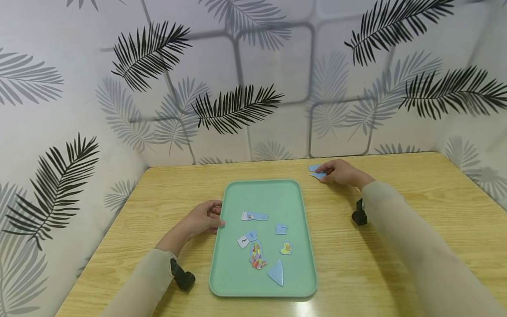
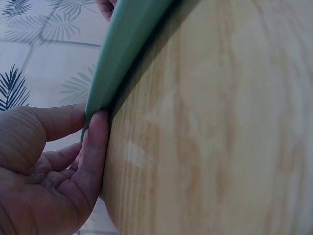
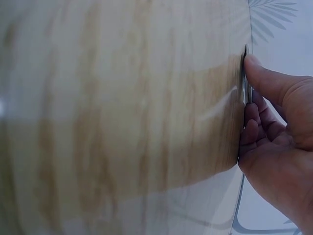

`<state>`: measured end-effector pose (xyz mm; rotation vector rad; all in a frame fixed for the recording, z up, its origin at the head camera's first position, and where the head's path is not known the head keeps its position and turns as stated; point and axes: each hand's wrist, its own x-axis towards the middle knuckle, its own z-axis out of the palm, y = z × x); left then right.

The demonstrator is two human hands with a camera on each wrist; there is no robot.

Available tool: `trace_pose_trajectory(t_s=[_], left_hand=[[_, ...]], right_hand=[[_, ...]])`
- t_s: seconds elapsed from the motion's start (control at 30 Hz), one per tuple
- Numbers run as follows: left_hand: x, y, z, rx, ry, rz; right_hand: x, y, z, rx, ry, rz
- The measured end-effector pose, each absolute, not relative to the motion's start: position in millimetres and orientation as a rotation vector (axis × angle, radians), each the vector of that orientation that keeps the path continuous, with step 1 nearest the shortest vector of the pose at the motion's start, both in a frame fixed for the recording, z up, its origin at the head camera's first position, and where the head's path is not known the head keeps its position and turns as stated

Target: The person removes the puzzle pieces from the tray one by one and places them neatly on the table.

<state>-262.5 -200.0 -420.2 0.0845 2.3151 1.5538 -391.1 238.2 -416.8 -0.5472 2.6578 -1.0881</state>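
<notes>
A pale green tray (image 1: 261, 193) lies on the table with several flat, irregular puzzle pieces on it. My left hand (image 1: 203, 218) grips the tray's left rim, thumb over the edge; the left wrist view shows the fingertips (image 2: 99, 122) against its outer side. Beyond the tray's far right corner, my right hand (image 1: 339, 172) pinches a light blue puzzle piece (image 1: 318, 175). Another blue piece (image 1: 314, 167) lies just behind it, partly covered by the fingers. In the right wrist view the held piece is seen edge-on, with the thumb (image 3: 266, 78) against it.
On the tray are a multicoloured piece (image 1: 257, 257), a blue triangular piece (image 1: 277, 273), a small yellow one (image 1: 286, 248), a notched blue one (image 1: 281, 229) and a long blue-white one (image 1: 254, 216). The wooden table (image 1: 356, 264) meets a leaf-patterned wall (image 1: 277, 132) at the back.
</notes>
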Motion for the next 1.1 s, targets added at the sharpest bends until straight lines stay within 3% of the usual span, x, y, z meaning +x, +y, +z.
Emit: trace_pose_trajectory(t_s=[1.1], left_hand=[[-261.5,-199.2,-416.8,0.083,2.328,1.531]], right_hand=[[-393.6,238.3,-416.6,-0.483,2.591,-1.124]])
